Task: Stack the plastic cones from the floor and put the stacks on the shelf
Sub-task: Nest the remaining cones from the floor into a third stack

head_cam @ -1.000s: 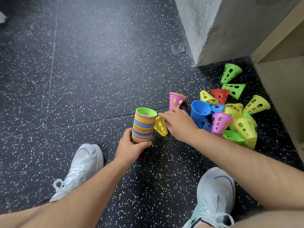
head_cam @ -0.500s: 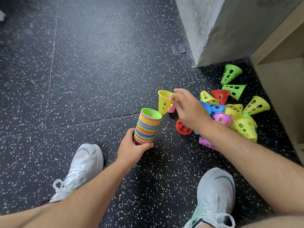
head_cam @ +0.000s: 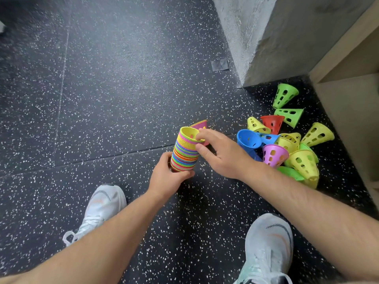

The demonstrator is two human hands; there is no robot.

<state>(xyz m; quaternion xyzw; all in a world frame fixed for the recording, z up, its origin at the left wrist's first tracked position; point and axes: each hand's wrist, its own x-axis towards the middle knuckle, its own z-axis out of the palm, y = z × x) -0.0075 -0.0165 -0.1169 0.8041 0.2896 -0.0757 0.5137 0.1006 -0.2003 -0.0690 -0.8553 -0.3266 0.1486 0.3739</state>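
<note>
A tall stack of many-coloured perforated cones (head_cam: 184, 154) stands on the dark speckled floor, wide ends up. My left hand (head_cam: 168, 177) grips its base. A yellow cone (head_cam: 189, 133) sits on top of the stack, and my right hand (head_cam: 221, 152) pinches its rim with fingertips, thumb against the stack's side. A pink cone (head_cam: 200, 125) stands just behind the stack. Several loose cones lie in a pile to the right: blue (head_cam: 247, 139), purple (head_cam: 273, 154), red (head_cam: 272, 123), yellow (head_cam: 303, 160) and green (head_cam: 284, 95).
A concrete pillar (head_cam: 256, 37) rises at the back right. A wooden shelf unit (head_cam: 352, 95) stands at the right edge beside the pile. My two white shoes (head_cam: 102, 208) (head_cam: 268, 247) are planted on the floor below my arms. A grey tape patch (head_cam: 219, 64) lies by the pillar.
My right hand picked a yellow cone off the floor, lifted it over the stack and set it onto the top. My left hand kept its hold on the stack's base.
</note>
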